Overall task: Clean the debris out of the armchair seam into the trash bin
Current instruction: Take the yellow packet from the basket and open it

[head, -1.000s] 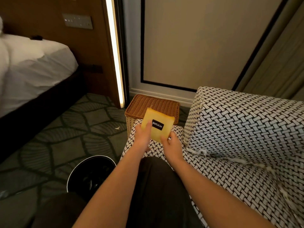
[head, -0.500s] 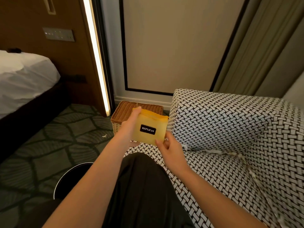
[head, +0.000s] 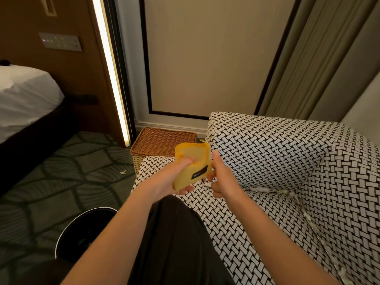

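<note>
Debris lies in the seam of the armchair as pale crumbs and scraps, strung along the crease where the seat meets the upright cushion. It then turns down the second crease toward the lower right corner. The chair's fabric is a black-and-white basket weave.

Above the front corner of the seat both hands hold a yellow cloth, a soft pouch-like piece with a small black label on its face. The left hand grips it from the left side, fingers curled over its open upper edge and tucked inside. The right hand has its thumb raised beside the cloth, and its fingers seem to pinch the lower right edge, though that contact is partly hidden by the cloth itself.

The trash bin is round and black with a pale rim. It stands on the patterned carpet at lower left, just beside the person's dark-clothed leg and well apart from the littered seam. One small pale scrap lies on the carpet near a wicker basket, which sits against the wall between the armchair and a lit vertical light strip. A bed with white linen fills the left edge, with a switch panel on the wood wall above it.
</note>
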Demonstrator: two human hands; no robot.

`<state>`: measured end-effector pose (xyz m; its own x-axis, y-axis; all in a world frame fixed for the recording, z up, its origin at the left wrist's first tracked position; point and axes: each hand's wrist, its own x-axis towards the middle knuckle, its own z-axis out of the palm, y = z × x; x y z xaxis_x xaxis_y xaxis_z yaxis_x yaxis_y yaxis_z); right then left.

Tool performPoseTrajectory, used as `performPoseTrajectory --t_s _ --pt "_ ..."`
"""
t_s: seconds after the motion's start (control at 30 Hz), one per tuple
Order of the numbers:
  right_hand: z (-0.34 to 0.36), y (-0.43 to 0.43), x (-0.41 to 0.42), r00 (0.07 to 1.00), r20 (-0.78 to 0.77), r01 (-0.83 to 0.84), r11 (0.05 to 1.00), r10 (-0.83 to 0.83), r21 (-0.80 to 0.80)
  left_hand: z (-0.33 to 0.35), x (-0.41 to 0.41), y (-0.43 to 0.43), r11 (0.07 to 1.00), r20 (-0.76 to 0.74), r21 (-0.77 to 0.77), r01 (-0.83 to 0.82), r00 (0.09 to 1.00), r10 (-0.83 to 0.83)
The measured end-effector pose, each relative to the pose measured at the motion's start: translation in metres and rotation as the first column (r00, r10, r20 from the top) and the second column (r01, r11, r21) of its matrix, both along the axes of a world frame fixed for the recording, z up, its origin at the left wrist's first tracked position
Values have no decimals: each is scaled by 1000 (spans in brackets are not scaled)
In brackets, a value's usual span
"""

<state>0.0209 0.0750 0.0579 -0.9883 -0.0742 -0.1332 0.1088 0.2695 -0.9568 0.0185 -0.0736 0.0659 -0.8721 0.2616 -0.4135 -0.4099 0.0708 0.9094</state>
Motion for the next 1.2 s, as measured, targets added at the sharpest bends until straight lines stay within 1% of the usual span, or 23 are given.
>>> performPoseTrajectory --t_s 0.07,0.1,0.13,0.2,0.23,0.27,0.33,0.4,0.47,0.53,0.6,0.67,0.77,0.87,0.93,1.0,1.07,1.1,1.13,1.2 --pt "0 -2 1 999 18 28 994 -26 -101 -7 -4 9 995 -81 -86 -44 996 37" --pt "1 -3 1 999 22 40 989 -37 -140 -13 -5 14 991 -115 -104 -85 991 73" --pt "-1 -2 -2 999 14 48 988 -46 -148 -19 -6 18 984 -152 -121 -131 982 112" --pt "-4 -2 -7 998 -15 60 996 -61 -67 -31 -7 25 975 -210 -124 -187 965 158" --pt "-6 -2 -11 997 -39 63 998 -63 -14 -35 -7 28 979 -198 -74 -189 965 171" --pt "-8 -1 -15 995 -73 65 998 -63 22 -36 -7 28 984 -154 -2 -176 973 173" --pt "-7 -1 -21 987 -148 73 997 -66 38 -34 -8 27 982 -53 120 -143 987 150" --pt "-3 -1 -28 971 -237 56 996 -40 63 -33 -9 26 983 -26 147 -107 993 112" --pt "3 -1 -37 949 -315 29 981 33 190 -34 -12 25 981 -7 169 -99 995 102" --pt "8 0 -47 931 -347 6 946 112 323 -37 -15 23 972 3 215 -92 996 94" --pt "12 -1 -54 925 -339 -22 915 171 402 -40 -19 21 965 -4 243 -98 995 102" --pt "14 -4 -58 924 -315 -68 903 217 424 -43 -22 23 967 -39 222 -122 990 133" --pt "13 -8 -61 933 -269 -123 916 238 383 -45 -26 24 957 -79 211 -198 973 219" --pt "16 -10 -60 946 -213 -168 931 244 324 -49 -29 18 909 -97 303 -287 939 329" --pt "19 -9 -57 954 -156 -199 930 256 308 -49 -29 16 890 -115 327 -318 921 371" --pt "22 -9 -56 965 -129 -179 934 227 309 -52 -31 15 889 -125 304 -344 910 395" --pt "30 -9 -56 981 -100 -139 963 165 231 -55 -36 17 894 -103 258 -367 910 403" --pt "35 -10 -56 983 -89 -140 971 160 194 -57 -39 18 898 -100 236 -371 910 402" --pt "39 -12 -57 982 -82 -154 971 171 181 -56 -40 18 903 -103 221 -368 912 397" --pt "44 -16 -58 974 -74 -195 956 216 221 -56 -43 19 921 -94 198 -337 928 360"
